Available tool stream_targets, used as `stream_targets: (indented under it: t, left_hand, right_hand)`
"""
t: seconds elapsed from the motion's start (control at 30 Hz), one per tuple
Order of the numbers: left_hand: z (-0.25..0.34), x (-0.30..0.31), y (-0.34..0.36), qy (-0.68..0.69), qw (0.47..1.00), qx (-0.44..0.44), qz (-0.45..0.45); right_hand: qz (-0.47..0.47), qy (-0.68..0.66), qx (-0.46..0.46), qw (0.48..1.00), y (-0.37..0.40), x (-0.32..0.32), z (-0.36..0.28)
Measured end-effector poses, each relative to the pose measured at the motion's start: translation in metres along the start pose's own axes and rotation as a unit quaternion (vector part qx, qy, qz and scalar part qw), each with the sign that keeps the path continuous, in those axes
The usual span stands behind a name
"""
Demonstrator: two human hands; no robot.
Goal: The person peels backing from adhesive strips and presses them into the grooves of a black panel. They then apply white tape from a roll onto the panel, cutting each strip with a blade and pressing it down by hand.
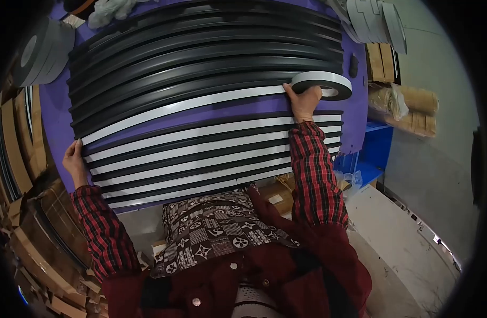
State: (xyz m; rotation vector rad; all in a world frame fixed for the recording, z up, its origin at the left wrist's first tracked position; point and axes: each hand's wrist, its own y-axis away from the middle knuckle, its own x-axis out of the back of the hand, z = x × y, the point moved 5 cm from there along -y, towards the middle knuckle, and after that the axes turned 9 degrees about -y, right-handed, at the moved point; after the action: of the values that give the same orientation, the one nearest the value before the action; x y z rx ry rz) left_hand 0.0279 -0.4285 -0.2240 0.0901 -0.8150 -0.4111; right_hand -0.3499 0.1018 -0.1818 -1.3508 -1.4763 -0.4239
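Note:
My left hand [75, 159] pinches the left end of a long white tape strip [185, 106], at the left ends of the black strips. The tape runs to the right along a black strip, up to a roll of white-faced tape [336, 83]. My right hand [305, 100] is closed on this roll, fingers in its core, thumb at the tape near the roll. Above the tape lie several bare black ribbed strips [201, 58]. Below it, past a band of purple surface, several black strips with white tape on them [201, 146] lie side by side.
The purple table [354, 119] carries stacked tape rolls at its upper left [44, 53] and upper right [368, 21]. A small dark object [353, 65] lies near the right edge. Cardboard-wrapped bundles [413, 108] and a blue crate [375, 151] stand at the right; cardboard lengths [15, 143] are at the left.

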Motion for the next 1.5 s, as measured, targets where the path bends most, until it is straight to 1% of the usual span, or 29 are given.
stream_targets:
  t: [0.07,0.13,0.17,0.23,0.27,0.33,0.37,0.4,0.43,0.47,0.5,0.53,0.57,0.6,0.67,0.73,0.77,0.83,0.87,0.93,0.97,1.1,1.17,1.2,1.27,1.3,1.4,1.47,1.5]
  left_hand:
    - [0.005,-0.002,0.004,0.007,1.0,-0.018,0.001]
    - [0.011,0.006,0.006,-0.083,0.995,-0.031,0.048]
    - [0.009,0.008,0.006,-0.083,0.995,-0.036,0.05]
    - [0.018,0.011,0.011,-0.171,0.979,-0.045,0.107]
    - [0.029,0.01,0.02,-0.172,0.974,-0.045,0.138]
    - [0.047,-0.006,0.026,-0.273,0.926,-0.137,0.224]
    - [0.092,-0.043,0.054,-0.178,0.943,-0.216,0.181]
    - [0.147,-0.093,0.1,-0.165,0.95,-0.226,0.137]
    - [0.183,-0.148,0.139,-0.06,0.948,-0.311,0.023]
    - [0.223,-0.198,0.187,-0.077,0.906,-0.412,-0.063]
    - [0.26,-0.236,0.234,-0.033,0.86,-0.489,-0.145]
    - [0.279,-0.272,0.267,-0.006,0.809,-0.571,-0.137]
    - [0.29,-0.299,0.284,-0.032,0.8,-0.581,-0.15]
    - [0.299,-0.319,0.297,-0.056,0.789,-0.589,-0.166]
    - [0.297,-0.324,0.305,-0.126,0.768,-0.616,-0.118]
    - [0.293,-0.326,0.306,-0.166,0.762,-0.612,-0.129]
    - [0.293,-0.328,0.305,-0.175,0.759,-0.612,-0.134]
    - [0.292,-0.329,0.307,-0.197,0.756,-0.61,-0.129]
    - [0.291,-0.33,0.307,-0.209,0.754,-0.609,-0.128]
    - [0.291,-0.331,0.306,-0.214,0.753,-0.607,-0.137]
    - [0.29,-0.331,0.306,-0.213,0.751,-0.61,-0.137]
    - [0.292,-0.331,0.307,-0.222,0.749,-0.61,-0.131]
    - [0.292,-0.332,0.307,-0.23,0.747,-0.609,-0.133]
    - [0.292,-0.332,0.308,-0.235,0.746,-0.608,-0.133]
    - [0.293,-0.332,0.31,-0.259,0.742,-0.602,-0.137]
    - [0.294,-0.333,0.31,-0.28,0.737,-0.599,-0.139]
    - [0.314,-0.339,0.321,-0.285,0.725,-0.621,-0.089]
    - [0.341,-0.366,0.338,-0.226,0.715,-0.65,-0.126]
    - [0.36,-0.384,0.351,-0.188,0.694,-0.681,-0.135]
  right_hand:
    - [-0.006,0.023,0.008,1.0,0.003,-0.002,0.004]
    - [-0.017,0.066,0.041,0.997,0.005,-0.003,-0.005]
    - [-0.027,0.07,0.024,0.997,0.005,-0.003,-0.006]
    - [-0.016,0.074,0.037,0.996,0.007,-0.005,-0.007]
    - [-0.016,0.076,0.054,0.996,0.008,-0.007,-0.005]
    - [-0.044,0.061,0.031,0.997,0.002,-0.003,-0.013]
    - [-0.101,0.031,-0.011,0.994,0.0,0.0,-0.016]
    - [-0.1,0.025,-0.011,0.995,0.001,0.001,-0.017]
    - [-0.085,-0.18,-0.081,0.977,0.003,0.001,-0.011]
    - [-0.067,-0.375,-0.15,0.912,0.006,0.001,-0.006]
    - [-0.056,-0.504,-0.215,0.834,0.0,0.017,-0.016]
    - [-0.016,-0.616,-0.219,0.757,-0.005,0.027,-0.017]
    - [0.024,-0.714,-0.219,0.665,-0.01,0.036,-0.012]
    - [0.078,-0.751,-0.231,0.614,-0.013,0.05,0.003]
    - [0.152,-0.777,-0.215,0.572,-0.026,0.083,0.049]
    - [0.19,-0.709,-0.238,0.636,-0.042,0.112,0.113]
    - [0.203,-0.606,-0.23,0.735,-0.048,0.119,0.142]
    - [0.149,-0.394,-0.25,0.872,-0.052,0.111,0.189]
    - [0.129,-0.314,-0.242,0.909,-0.053,0.107,0.201]
    - [0.049,-0.15,-0.164,0.974,-0.06,0.095,0.212]
    - [0.061,-0.102,-0.155,0.981,-0.057,0.087,0.218]
    - [0.051,-0.069,-0.151,0.985,-0.051,0.065,0.229]
    - [0.06,0.031,-0.092,0.993,-0.052,0.063,0.222]
    - [0.059,0.03,-0.093,0.994,-0.051,0.061,0.22]
    - [0.074,0.086,-0.002,0.994,-0.051,0.058,0.207]
    - [0.077,0.086,-0.001,0.993,-0.052,0.059,0.205]
    - [0.036,0.115,-0.01,0.993,-0.058,0.065,0.198]
    - [-0.011,0.134,-0.069,0.989,-0.065,0.075,0.194]
    - [-0.009,0.138,-0.06,0.989,-0.07,0.082,0.188]
